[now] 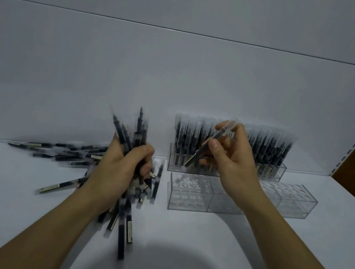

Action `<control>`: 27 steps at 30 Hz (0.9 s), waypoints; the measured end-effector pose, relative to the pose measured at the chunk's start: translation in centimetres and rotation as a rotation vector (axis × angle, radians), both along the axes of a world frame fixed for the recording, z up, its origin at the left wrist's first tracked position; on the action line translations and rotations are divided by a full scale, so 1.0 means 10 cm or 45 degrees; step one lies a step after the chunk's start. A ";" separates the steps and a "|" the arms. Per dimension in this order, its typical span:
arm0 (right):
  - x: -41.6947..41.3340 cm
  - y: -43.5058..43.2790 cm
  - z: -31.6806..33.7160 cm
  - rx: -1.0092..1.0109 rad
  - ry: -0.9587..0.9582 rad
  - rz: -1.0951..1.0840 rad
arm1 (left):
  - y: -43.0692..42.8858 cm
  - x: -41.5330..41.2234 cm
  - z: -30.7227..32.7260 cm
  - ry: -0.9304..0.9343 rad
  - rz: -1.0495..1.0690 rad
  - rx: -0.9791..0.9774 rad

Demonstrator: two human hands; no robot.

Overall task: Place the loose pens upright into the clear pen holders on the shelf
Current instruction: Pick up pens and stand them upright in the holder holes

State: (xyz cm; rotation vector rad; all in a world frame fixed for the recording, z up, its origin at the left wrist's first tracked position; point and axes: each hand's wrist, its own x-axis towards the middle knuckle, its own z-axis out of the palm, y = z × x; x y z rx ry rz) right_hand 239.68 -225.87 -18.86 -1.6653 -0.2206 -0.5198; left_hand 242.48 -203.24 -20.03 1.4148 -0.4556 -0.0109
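With the left hand (124, 163) fisted around a bundle of pens (125, 198) and the right hand (228, 156) pinching a single pen (207, 147) above the empty front holder (190, 192), the next move likely means righting it over a hole.

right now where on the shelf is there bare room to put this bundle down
Bare shelf lies near left, in front of the loose pens, and near right, in front of the empty holder. Crowded: those pens under the left hand, and the full holder behind.
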 end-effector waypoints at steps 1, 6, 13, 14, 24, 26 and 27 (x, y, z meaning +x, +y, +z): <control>0.00 0.01 -0.01 -0.060 -0.023 -0.003 | -0.01 0.00 -0.01 -0.031 -0.031 0.002; 0.01 0.07 -0.07 -0.317 -0.101 -0.002 | 0.01 -0.02 0.00 -0.145 0.076 0.049; 0.01 0.14 -0.13 -0.638 -0.093 -0.008 | -0.01 -0.04 -0.02 -0.076 0.111 0.026; 0.01 0.15 -0.14 -0.674 -0.083 -0.008 | -0.02 -0.05 -0.01 -0.066 0.134 0.000; 0.02 0.18 -0.19 -0.819 -0.030 -0.079 | -0.08 -0.10 -0.03 -0.079 0.072 -0.028; 0.00 0.19 -0.20 -0.832 -0.043 -0.099 | -0.09 -0.11 -0.04 -0.101 0.081 0.014; 0.00 0.18 -0.20 -0.837 -0.047 -0.114 | -0.09 -0.11 -0.05 -0.106 0.090 0.030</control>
